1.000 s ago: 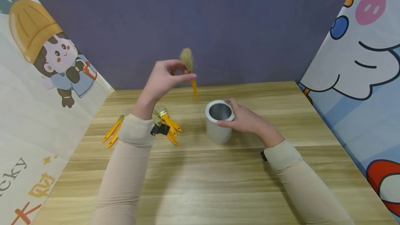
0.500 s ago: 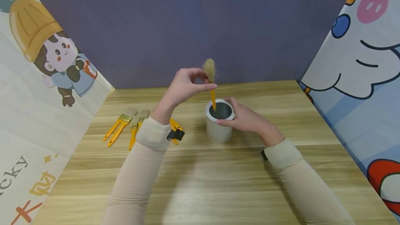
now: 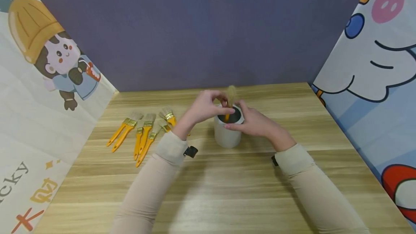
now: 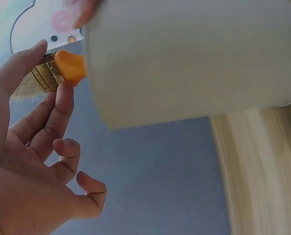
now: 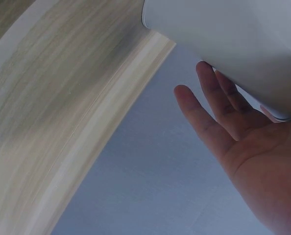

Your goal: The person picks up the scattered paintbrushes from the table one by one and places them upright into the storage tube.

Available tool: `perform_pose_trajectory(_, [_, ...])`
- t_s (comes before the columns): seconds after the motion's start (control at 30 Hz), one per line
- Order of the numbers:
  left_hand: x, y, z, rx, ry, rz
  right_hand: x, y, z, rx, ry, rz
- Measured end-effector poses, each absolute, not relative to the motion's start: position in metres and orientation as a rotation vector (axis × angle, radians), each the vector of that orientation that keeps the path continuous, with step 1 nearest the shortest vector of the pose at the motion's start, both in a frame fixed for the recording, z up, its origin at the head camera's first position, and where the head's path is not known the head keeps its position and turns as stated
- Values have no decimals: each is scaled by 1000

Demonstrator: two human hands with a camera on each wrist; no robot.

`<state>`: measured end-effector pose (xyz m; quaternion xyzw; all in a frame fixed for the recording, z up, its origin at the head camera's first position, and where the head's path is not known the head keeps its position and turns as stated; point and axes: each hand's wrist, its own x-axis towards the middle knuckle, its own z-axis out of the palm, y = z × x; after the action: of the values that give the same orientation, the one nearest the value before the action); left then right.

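Note:
My left hand (image 3: 208,107) pinches a paintbrush (image 3: 231,95) at its metal band, bristles up. The brush's orange handle points down through the mouth of a white cylindrical canister (image 3: 227,136), and its lower end is hidden inside. In the left wrist view, thumb and fingertips meet around the brass-coloured band of the paintbrush (image 4: 47,73), right at the canister's rim (image 4: 89,68). My right hand (image 3: 256,122) holds the upright canister from the right, thumb on the near side and a finger around the back. The right wrist view has other fingers of that hand (image 5: 253,142) along the canister wall (image 5: 219,39).
Several orange-handled paintbrushes (image 3: 144,136) lie on the left part of the wooden table (image 3: 247,190), some partly behind my left forearm. A dark blue-grey panel (image 3: 208,31) stands at the back. Cartoon-printed panels flank the table at left (image 3: 19,118) and right (image 3: 367,118).
My left hand has moved right and down, carrying the paintbrush from the air left of the canister until its handle went into the mouth. The right hand stays on the canister.

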<state>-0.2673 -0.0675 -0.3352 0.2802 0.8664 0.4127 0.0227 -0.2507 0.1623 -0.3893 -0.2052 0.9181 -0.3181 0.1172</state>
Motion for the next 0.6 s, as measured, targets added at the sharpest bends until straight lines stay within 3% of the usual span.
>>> perform_pose_trajectory(0.6, [-266,-49,-349,782,2722,1012,-251,164,-390,-650,2642,-973])
